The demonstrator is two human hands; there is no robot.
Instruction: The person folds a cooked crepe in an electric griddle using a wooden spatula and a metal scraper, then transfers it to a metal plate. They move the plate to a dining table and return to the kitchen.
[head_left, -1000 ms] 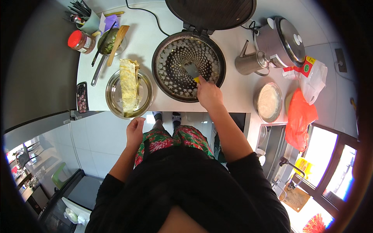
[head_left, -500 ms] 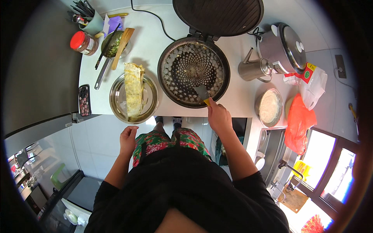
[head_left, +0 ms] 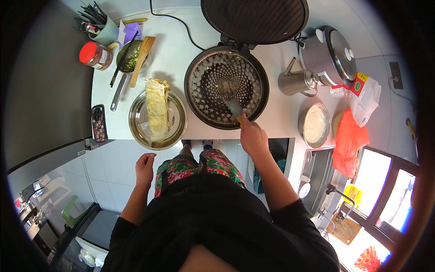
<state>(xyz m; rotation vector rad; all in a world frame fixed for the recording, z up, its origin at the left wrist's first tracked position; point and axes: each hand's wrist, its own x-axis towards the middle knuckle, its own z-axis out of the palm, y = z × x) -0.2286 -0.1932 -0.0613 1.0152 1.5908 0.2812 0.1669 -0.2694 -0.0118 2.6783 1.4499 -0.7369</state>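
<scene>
My right hand (head_left: 253,138) is closed round the yellow handle of a scraper (head_left: 234,108). Its flat grey blade rests on the near part of a round dark electric griddle (head_left: 186,90), whose floor has a dimpled pattern with pale bits around the edge. The ridged griddle lid (head_left: 253,20) stands raised at the back. My left hand (head_left: 145,168) hangs in front of the counter with nothing visible in it, fingers loosely curled and thumb apart. Beyond it a long folded flatbread (head_left: 157,113) lies across a steel bowl (head_left: 182,129), over its far rim.
Left are a small pan of chopped greens (head_left: 132,60) with a wooden spatula (head_left: 143,56) across it, a red-lidded jar (head_left: 96,55) and a phone (head_left: 99,122). On the right stand a metal pot (head_left: 292,81), a cooker (head_left: 317,56), a bowl of pale batter (head_left: 316,124) and a red bag (head_left: 347,145).
The scraper blade has shifted slightly on the griddle floor. My left hand has moved a little left and down. The view has tilted slightly.
</scene>
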